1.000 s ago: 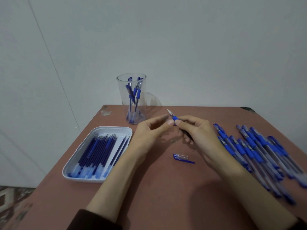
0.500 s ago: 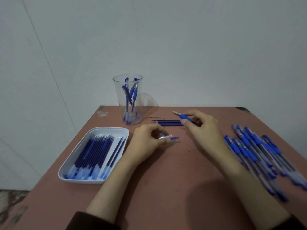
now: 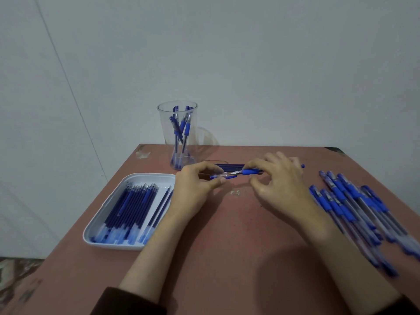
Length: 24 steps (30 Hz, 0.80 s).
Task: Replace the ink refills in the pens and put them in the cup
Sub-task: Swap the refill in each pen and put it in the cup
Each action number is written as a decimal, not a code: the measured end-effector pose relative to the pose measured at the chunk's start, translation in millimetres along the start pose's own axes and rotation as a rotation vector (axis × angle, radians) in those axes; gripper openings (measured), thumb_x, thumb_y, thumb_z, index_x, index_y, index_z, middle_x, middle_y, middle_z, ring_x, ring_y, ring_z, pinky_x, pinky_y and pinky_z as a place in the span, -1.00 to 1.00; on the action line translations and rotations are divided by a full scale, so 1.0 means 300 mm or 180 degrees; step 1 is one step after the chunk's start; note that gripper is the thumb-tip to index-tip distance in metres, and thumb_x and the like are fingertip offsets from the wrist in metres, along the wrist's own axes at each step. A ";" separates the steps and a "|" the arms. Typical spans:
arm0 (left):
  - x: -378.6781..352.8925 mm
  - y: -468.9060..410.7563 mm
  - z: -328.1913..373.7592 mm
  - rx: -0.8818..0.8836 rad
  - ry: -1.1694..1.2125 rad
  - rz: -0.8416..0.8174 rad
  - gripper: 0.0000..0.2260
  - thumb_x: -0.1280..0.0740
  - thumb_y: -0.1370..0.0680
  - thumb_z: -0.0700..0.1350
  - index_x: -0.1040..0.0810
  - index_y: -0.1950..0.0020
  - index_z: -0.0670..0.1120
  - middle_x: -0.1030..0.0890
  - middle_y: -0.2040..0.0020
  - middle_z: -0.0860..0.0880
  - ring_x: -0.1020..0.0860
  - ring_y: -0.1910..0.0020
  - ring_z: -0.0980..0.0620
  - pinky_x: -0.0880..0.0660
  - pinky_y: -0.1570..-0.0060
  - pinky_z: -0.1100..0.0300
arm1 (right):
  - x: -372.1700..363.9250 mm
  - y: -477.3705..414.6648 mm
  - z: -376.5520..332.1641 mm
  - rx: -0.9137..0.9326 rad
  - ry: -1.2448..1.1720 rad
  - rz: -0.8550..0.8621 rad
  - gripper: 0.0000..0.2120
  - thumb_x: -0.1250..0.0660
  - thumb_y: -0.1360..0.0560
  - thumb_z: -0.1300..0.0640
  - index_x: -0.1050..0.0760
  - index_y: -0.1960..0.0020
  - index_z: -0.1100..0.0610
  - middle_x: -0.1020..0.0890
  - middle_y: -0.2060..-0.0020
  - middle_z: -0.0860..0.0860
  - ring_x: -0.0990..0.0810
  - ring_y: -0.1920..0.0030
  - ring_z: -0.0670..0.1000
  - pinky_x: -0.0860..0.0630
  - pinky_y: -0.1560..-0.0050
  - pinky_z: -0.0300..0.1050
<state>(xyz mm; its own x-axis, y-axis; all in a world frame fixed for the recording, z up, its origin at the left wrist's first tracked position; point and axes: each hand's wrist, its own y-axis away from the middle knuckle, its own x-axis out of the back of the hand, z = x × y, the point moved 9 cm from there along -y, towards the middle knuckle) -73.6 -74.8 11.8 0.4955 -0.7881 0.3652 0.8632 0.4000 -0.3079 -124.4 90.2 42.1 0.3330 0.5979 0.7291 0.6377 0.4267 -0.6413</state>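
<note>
Tray: the white tray (image 3: 145, 176) sits at the left of the table (image 3: 227, 246), full of fresh refills (image 3: 129, 208) lying side by side; nothing in it looks different from a second ago.
Cup: the clear cup (image 3: 163, 128) stands at the back, left of centre, holding a few finished pens (image 3: 181, 133); its count looks unchanged.
Left hand: the left hand (image 3: 195, 185) pinches the cap (image 3: 221, 176) between thumb and curled fingers. A second ago that cap lay loose on the table; half a second ago the hand was picking it up.
Pen: the pen (image 3: 250, 172) is held just above the table, its tip pointing left and now meeting the cap's open end.
Right hand: the right hand (image 3: 281, 180) grips the pen at its blue sleeve with thumb and forefinger, the other fingers spread loose.
Spent refills: a small bundle (image 3: 229, 165) lies behind the hands.
Waiting pens: a pile (image 3: 354, 205) lies at the right, untouched.
Meaning: this pen appears refilled and closed up; capping is under way, and dropping it into the cup should follow.
</note>
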 end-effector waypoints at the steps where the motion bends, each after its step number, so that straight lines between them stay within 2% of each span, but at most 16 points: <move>1: -0.002 0.002 0.003 -0.0014 0.0005 -0.0015 -0.83 -0.52 -0.38 -0.20 -0.64 0.20 0.06 -0.64 0.26 0.16 -0.53 0.37 0.28 -0.44 0.25 0.47 | -0.004 0.001 -0.003 0.0023 -0.0003 -0.0020 -0.74 -0.14 -0.38 -0.01 -0.59 0.09 -0.12 -0.46 0.31 -0.16 -0.34 0.19 -0.11 -0.04 0.09 -0.19; 4: -0.011 0.009 0.010 -0.0043 0.0033 -0.0068 -0.82 -0.51 -0.39 -0.21 -0.63 0.21 0.08 -0.64 0.28 0.12 -0.56 0.35 0.21 -0.49 0.22 0.38 | -0.012 0.006 -0.019 0.0101 -0.0041 -0.0059 -0.69 -0.09 -0.38 -0.06 -0.59 0.09 -0.12 -0.44 0.32 -0.17 -0.33 0.19 -0.12 -0.08 0.07 -0.19; 6: -0.023 0.015 0.020 -0.0106 0.0036 -0.0143 -0.85 -0.51 -0.40 -0.21 -0.65 0.19 0.04 -0.64 0.28 0.11 -0.56 0.35 0.24 -0.49 0.23 0.39 | -0.021 0.007 -0.031 0.0108 -0.0094 -0.0129 -0.72 -0.13 -0.40 -0.04 -0.60 0.08 -0.11 -0.43 0.32 -0.17 -0.33 0.19 -0.13 -0.11 0.08 -0.18; 9: -0.034 0.019 0.038 -0.0243 0.0058 -0.0196 -0.88 -0.50 -0.40 -0.22 -0.66 0.16 -0.01 -0.64 0.27 0.11 -0.57 0.32 0.24 -0.50 0.22 0.39 | -0.040 0.008 -0.039 -0.0004 -0.0362 -0.0332 -0.74 -0.16 -0.42 -0.01 -0.61 0.04 -0.09 -0.52 0.27 -0.16 -0.37 0.16 -0.10 -0.19 0.08 -0.13; 11: -0.036 0.021 0.048 -0.0306 0.0201 -0.0190 -0.88 -0.51 -0.39 -0.20 -0.66 0.16 0.01 -0.66 0.24 0.10 -0.60 0.25 0.17 -0.53 0.18 0.33 | -0.036 0.007 -0.041 -0.0073 -0.0519 -0.0350 -0.68 -0.10 -0.45 -0.14 -0.60 0.07 -0.10 -0.56 0.26 -0.15 -0.40 0.15 -0.10 -0.25 0.06 -0.10; 14: -0.042 0.035 0.077 -0.0401 0.0585 -0.0270 -0.89 -0.49 -0.41 -0.21 -0.65 0.17 0.00 -0.68 0.18 0.03 -0.63 0.18 0.05 -0.55 0.18 0.31 | -0.023 0.011 -0.039 -0.0222 -0.0592 -0.0319 -0.46 0.00 -0.37 -0.45 -0.58 0.21 -0.11 -0.53 0.35 -0.16 -0.40 0.18 -0.13 -0.25 0.04 -0.11; 17: -0.056 0.046 0.096 -0.0469 0.0839 -0.0409 -0.80 -0.47 -0.40 -0.33 -0.65 0.16 -0.02 -0.69 0.15 -0.02 -0.64 0.11 0.05 -0.56 0.09 0.28 | -0.022 0.014 -0.032 -0.0376 -0.0605 -0.0313 -0.39 -0.02 -0.27 -0.56 -0.49 0.36 -0.05 -0.50 0.41 -0.12 -0.40 0.20 -0.11 -0.26 0.03 -0.08; 21: -0.078 0.055 0.109 -0.0412 0.1141 -0.0639 -0.75 -0.44 -0.38 -0.42 -0.65 0.09 -0.10 -0.69 0.14 -0.03 -0.64 0.14 0.14 -0.53 0.17 0.35 | -0.012 0.015 -0.026 -0.0431 -0.0648 -0.0222 -0.34 -0.08 -0.26 -0.55 -0.40 0.42 0.08 -0.46 0.51 -0.08 -0.40 0.26 -0.08 -0.26 0.07 -0.06; 24: -0.080 0.058 0.110 -0.0399 0.1075 -0.0649 -0.68 -0.44 -0.38 -0.43 -0.63 -0.03 -0.10 -0.69 0.10 -0.03 -0.63 0.13 0.15 -0.52 0.17 0.39 | 0.019 0.014 -0.033 -0.0319 -0.0643 -0.0008 -0.41 -0.14 -0.31 -0.45 -0.30 0.44 0.09 -0.38 0.56 -0.06 -0.37 0.40 -0.07 -0.21 0.25 -0.13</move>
<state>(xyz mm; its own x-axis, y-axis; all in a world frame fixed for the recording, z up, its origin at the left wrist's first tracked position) -67.4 -33.7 26.6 0.2380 -0.9629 0.1272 0.9116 0.1762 -0.3714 -113.0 88.7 46.0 0.1918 0.7251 0.6614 0.7075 0.3649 -0.6053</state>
